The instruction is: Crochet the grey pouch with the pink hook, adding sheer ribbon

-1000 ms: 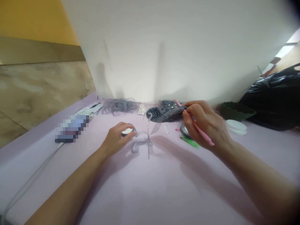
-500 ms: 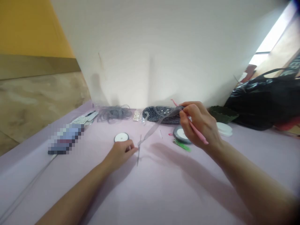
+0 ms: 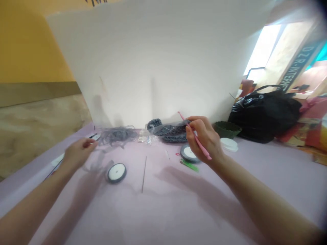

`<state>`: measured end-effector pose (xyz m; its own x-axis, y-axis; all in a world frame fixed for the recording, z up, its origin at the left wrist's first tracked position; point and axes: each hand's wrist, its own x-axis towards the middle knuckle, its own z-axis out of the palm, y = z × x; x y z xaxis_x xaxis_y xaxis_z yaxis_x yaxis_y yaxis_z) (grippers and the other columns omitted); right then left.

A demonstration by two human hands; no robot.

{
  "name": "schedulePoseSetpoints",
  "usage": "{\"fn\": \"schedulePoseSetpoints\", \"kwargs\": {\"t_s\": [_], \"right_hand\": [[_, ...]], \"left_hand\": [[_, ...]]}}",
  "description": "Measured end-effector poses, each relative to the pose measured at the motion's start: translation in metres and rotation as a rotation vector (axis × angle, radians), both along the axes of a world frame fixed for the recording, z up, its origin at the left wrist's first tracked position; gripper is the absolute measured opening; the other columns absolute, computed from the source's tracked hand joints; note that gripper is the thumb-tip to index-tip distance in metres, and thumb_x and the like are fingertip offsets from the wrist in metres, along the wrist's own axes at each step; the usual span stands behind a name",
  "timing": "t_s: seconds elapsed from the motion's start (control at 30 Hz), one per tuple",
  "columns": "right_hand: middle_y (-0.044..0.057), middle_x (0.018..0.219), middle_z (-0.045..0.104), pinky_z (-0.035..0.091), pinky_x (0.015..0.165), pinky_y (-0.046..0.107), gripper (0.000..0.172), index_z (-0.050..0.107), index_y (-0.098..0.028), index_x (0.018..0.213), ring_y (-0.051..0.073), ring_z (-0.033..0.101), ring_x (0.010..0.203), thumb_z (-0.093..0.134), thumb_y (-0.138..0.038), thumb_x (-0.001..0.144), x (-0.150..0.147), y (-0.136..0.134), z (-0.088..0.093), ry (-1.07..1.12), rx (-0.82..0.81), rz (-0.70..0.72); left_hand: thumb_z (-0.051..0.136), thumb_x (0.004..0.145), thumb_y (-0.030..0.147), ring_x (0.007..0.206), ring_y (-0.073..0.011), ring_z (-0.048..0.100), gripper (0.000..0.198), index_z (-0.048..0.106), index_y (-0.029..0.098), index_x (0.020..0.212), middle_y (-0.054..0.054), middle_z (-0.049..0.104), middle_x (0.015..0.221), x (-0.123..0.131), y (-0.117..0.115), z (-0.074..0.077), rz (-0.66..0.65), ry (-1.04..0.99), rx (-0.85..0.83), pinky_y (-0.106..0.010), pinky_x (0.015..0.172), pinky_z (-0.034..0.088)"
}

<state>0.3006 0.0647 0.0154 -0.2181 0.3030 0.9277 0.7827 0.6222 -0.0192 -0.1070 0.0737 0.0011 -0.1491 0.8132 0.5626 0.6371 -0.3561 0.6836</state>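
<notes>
My right hand [image 3: 203, 139] is raised over the pink table, closed on a pink crochet hook [image 3: 195, 137] and pinching a sheer grey ribbon [image 3: 166, 127]. That ribbon stretches left in front of a grey crocheted piece [image 3: 171, 135]. My left hand [image 3: 76, 153] is far to the left, blurred by motion, fingers closed on a stretch of sheer ribbon [image 3: 95, 165] that trails toward a ribbon spool [image 3: 117, 172]. A thin grey needle [image 3: 144, 173] lies on the table between my hands.
A tangle of grey ribbon [image 3: 117, 134] and a small bag of beads [image 3: 144, 139] lie by the white board [image 3: 163, 61]. A second spool [image 3: 188, 153], a green tool [image 3: 190, 165], a white lid [image 3: 229, 144], a dark green basket [image 3: 227, 129] and a black bag [image 3: 265, 114] sit right.
My left hand swept from the table's middle out to the left, drawing ribbon with it. The needle now lies flat on the table. The view tilted up and right.
</notes>
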Motion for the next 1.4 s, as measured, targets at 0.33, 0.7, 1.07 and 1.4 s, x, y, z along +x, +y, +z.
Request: {"fn": "schedulePoseSetpoints", "kwargs": {"t_s": [0.33, 0.7, 1.07, 1.4], "right_hand": [[0.013, 0.103, 0.061, 0.054, 0.067, 0.031, 0.008, 0.047, -0.021, 0.091, 0.022, 0.064, 0.093, 0.05, -0.014, 0.091, -0.023, -0.012, -0.013, -0.113, 0.007, 0.124], [0.011, 0.095, 0.062, 0.054, 0.063, 0.029, 0.01, 0.046, -0.019, 0.086, 0.018, 0.062, 0.08, 0.046, -0.016, 0.095, -0.034, -0.009, -0.024, -0.325, -0.073, 0.122], [0.01, 0.094, 0.061, 0.051, 0.06, 0.027, 0.013, 0.047, -0.018, 0.084, 0.017, 0.06, 0.076, 0.044, -0.018, 0.096, -0.038, -0.011, -0.031, -0.302, -0.143, 0.147], [0.012, 0.095, 0.062, 0.049, 0.055, 0.025, 0.013, 0.049, -0.017, 0.084, 0.015, 0.06, 0.073, 0.045, -0.017, 0.097, -0.04, -0.012, -0.032, -0.314, -0.145, 0.16]], "left_hand": [[0.061, 0.088, 0.042, 0.098, -0.0236, 0.06, 0.028, 0.065, 0.019, 0.104, -0.006, 0.069, 0.1, 0.168, -0.048, 0.027, -0.268, 0.425, 0.202, -0.039, 0.087, 0.046], [0.047, 0.095, 0.022, 0.076, -0.0212, 0.062, 0.023, 0.07, 0.019, 0.097, -0.006, 0.068, 0.078, 0.16, -0.034, 0.041, -0.031, 0.822, 0.518, -0.035, 0.071, 0.045], [0.058, 0.092, 0.029, 0.069, -0.012, 0.058, 0.012, 0.067, 0.021, 0.093, 0.0, 0.06, 0.072, 0.149, -0.065, -0.024, -0.448, -0.256, -0.265, -0.024, 0.067, 0.048], [0.057, 0.091, 0.035, 0.115, -0.0278, 0.06, 0.026, 0.071, 0.016, 0.104, -0.009, 0.06, 0.123, 0.152, -0.079, -0.012, -0.586, -1.304, -0.691, -0.026, 0.071, 0.06]]}}
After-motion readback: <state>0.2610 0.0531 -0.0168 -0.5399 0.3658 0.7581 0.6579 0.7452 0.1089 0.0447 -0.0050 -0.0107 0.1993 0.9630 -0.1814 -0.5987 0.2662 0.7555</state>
